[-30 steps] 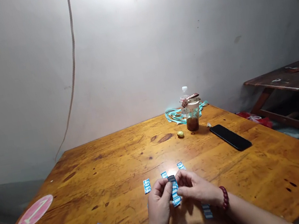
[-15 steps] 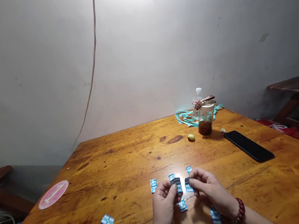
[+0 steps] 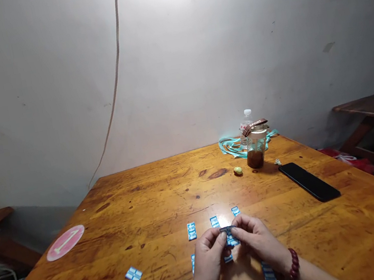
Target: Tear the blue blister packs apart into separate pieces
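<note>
Between the fingertips of both hands are small blue-and-white sticker pieces point(image 3: 231, 238), held edge to edge above the table. My left hand point(image 3: 209, 254) pinches the left side, thumb in front. My right hand point(image 3: 260, 238), with a dark red bead bracelet at the wrist, pinches the right side the same way. Similar sticker pieces lie around the hands: one at the left point(image 3: 192, 231), one behind point(image 3: 215, 222), another by the right knuckles point(image 3: 235, 211). Some are partly covered by the hands, such as the piece under my right wrist point(image 3: 269, 275).
A square blue-and-white sticker piece point(image 3: 134, 275) lies apart at left, near a pink round number sign point(image 3: 65, 243). At right are a black phone point(image 3: 309, 181), a brown-filled cup point(image 3: 255, 157), a clear bottle point(image 3: 248, 118), a teal strap point(image 3: 230, 148) and a small yellowish object point(image 3: 238, 171).
The two sticker pieces, held apart before, are now together as the hands have closed the gap. Part of another piece now shows left of my left hand.
</note>
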The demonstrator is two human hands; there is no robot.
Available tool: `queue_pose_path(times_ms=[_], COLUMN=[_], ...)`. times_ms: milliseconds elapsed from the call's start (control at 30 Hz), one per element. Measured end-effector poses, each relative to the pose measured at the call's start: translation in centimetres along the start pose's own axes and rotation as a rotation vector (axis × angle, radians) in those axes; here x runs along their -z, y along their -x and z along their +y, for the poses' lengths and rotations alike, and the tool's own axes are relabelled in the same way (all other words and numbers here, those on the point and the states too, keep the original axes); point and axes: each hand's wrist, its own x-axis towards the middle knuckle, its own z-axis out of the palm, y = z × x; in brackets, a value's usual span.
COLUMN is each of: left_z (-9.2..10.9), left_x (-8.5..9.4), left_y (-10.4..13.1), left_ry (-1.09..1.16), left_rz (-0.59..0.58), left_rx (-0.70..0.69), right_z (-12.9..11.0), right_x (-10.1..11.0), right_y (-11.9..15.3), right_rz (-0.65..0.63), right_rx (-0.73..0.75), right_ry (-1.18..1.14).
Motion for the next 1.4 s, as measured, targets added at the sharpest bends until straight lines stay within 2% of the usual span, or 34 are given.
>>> queue_pose_path(times_ms=[233, 333, 433, 467, 567, 700, 833, 933, 1067, 1167, 1300, 1400], left_z=[0.9, 0.8, 0.4, 0.3, 0.3, 0.7, 0.9, 1.1, 1.3, 1.1, 0.7, 0.4], left_x=[-1.0, -0.8, -0.2, 0.0, 0.3, 0.3, 0.1, 0.1, 0.2, 0.4, 0.3, 0.3], left_y=[0.5, 0.4, 0.2, 0.1, -0.1, -0.1, 0.1, 0.1, 0.0, -0.1, -0.2, -0.3], left_ry=[-0.021, -0.071, -0.100, -0.096, -0.079, -0.077, -0.079, -0.088, -0.080, -0.067, -0.023, 0.031], left_rz=[-0.013, -0.060, -0.060, -0.044, 0.019, 0.013, -0.008, 0.016, 0.047, 0.036, 0.029, 0.059], left_rx=[0.028, 0.009, 0.006, 0.009, -0.001, 0.013, -0.006, -0.018, -0.029, -0.027, -0.005, 0.021], right_z=[0.6, 0.5, -0.7, -1.3, -3.1, -3.5, -2.1, -1.4, -0.9, -1.1, -3.2, -5.2], right_x=[0.1, 0.0, 0.4, 0.9, 3.3, 6.0, 5.7, 5.1, 5.5, 5.9, 4.6, 2.2], right_y=[0.2, 0.3, 0.3, 0.3, 0.9, 3.5, 6.0, 6.0, 4.7, 3.8, 2.6, 1.1], right_rz=[0.057, 0.101, 0.060, 0.034, 0.133, 0.123, 0.037, 0.016, 0.027, 0.066, 0.081, 0.001], right_rx=[0.084, 0.149, 0.171, 0.163, 0.118, -0.003, -0.058, -0.082, -0.118, -0.099, -0.095, -0.048], right_ry=[0.184, 0.341, 0.393, 0.395, 0.455, 0.778, 1.033, 1.083, 1.055, 0.942, 0.535, 0.252])
